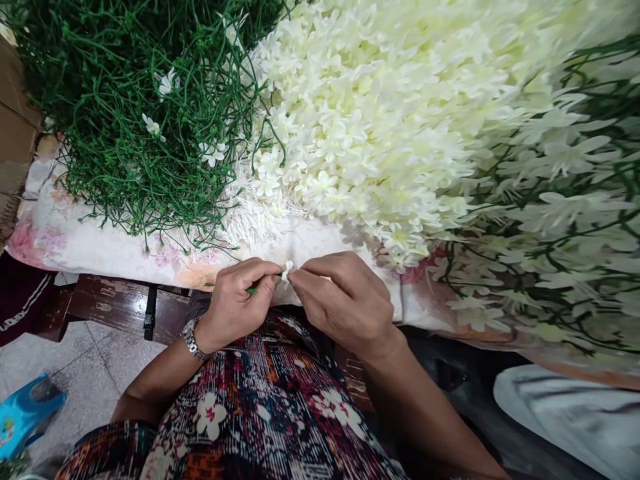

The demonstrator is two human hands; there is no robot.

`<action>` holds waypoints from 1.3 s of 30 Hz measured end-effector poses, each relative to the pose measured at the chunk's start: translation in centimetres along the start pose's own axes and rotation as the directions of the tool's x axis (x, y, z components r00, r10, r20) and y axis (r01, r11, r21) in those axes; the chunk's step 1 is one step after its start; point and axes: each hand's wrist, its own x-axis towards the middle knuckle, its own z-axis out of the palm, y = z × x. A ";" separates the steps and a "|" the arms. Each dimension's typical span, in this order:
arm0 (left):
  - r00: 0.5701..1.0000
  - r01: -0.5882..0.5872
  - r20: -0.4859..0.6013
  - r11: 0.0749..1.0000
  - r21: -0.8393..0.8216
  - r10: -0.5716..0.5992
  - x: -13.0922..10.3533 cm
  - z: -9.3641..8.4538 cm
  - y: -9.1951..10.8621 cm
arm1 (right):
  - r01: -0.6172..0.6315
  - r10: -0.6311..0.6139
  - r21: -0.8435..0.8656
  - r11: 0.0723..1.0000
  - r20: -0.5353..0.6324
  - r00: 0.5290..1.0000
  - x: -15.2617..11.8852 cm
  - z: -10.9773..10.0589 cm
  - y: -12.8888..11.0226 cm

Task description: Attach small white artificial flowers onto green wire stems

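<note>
Both hands meet at the surface's near edge: the left hand (235,300) pinches a thin green stem (251,291), and the right hand (345,300) pinches a small white flower (287,270) at its tip. Fitting bloom onto stem looks to be the step in hand; seating it calls for a steady, aligned push. Bare stems (150,113) and finished flowers (400,113) lie piled behind.

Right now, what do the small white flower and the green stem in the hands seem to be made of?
The small white flower, pinched between left hand and right hand, looks like matte fabric or soft plastic; its petals are flat and uniform like the cream pile's. The green stem looks like smooth moulded plastic, evenly coloured like the stem heap.
</note>
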 end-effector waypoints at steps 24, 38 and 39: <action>0.991 0.113 -0.051 0.981 -0.156 -0.122 0.0 0.3 0.0 | -0.182 0.190 0.165 0.969 -0.035 0.981 0.3 0.6 -0.7; 1.000 -0.014 0.003 0.998 -0.059 0.014 -0.2 0.5 -0.8 | -0.287 0.254 0.288 0.914 0.146 0.956 0.9 0.1 -0.6; 1.000 -0.015 0.007 0.998 -0.062 0.015 -0.2 0.5 -0.9 | -0.290 0.255 0.290 0.912 0.154 0.955 0.9 0.1 -0.6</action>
